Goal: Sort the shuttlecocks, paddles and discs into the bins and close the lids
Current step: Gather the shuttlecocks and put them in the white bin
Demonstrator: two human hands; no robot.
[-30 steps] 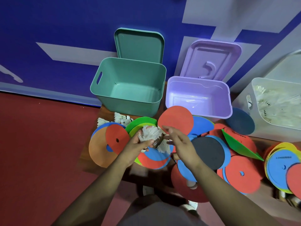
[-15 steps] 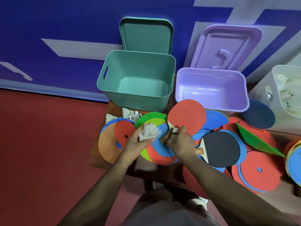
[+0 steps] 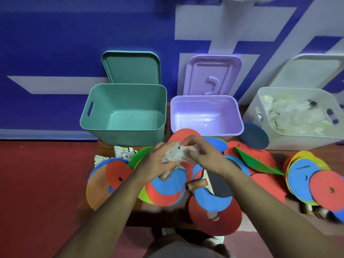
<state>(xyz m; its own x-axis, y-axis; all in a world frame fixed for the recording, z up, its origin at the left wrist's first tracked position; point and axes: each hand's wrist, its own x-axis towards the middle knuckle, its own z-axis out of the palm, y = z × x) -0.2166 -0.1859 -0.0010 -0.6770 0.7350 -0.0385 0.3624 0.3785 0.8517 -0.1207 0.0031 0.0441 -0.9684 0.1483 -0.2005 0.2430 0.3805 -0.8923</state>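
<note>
Two grips meet on one bunch of shuttlecocks point(image 3: 175, 154). The left grip point(image 3: 155, 162) is curled round its nine o'clock side and the right grip point(image 3: 203, 157) is pinched on its three o'clock side, though the exact finger placement is lost to blur. The bunch is held just above the mixed discs point(image 3: 171, 183) and paddles point(image 3: 221, 185) spread over the tabletop point(image 3: 105, 148).

More loose shuttlecocks point(image 3: 122, 151) are left at nine o'clock of the grips. A green bin point(image 3: 130, 135) at eleven o'clock and a purple bin point(image 3: 204, 132) at one o'clock are seen empty, and their lids are propped open behind them. At two o'clock a white bin point(image 3: 305, 138) is already filled with shuttlecocks.

Shuttlecock sorting is judged to be the step in hand. The bunch would next need to be carried toward two o'clock, over the white bin's rim, and released there.
</note>
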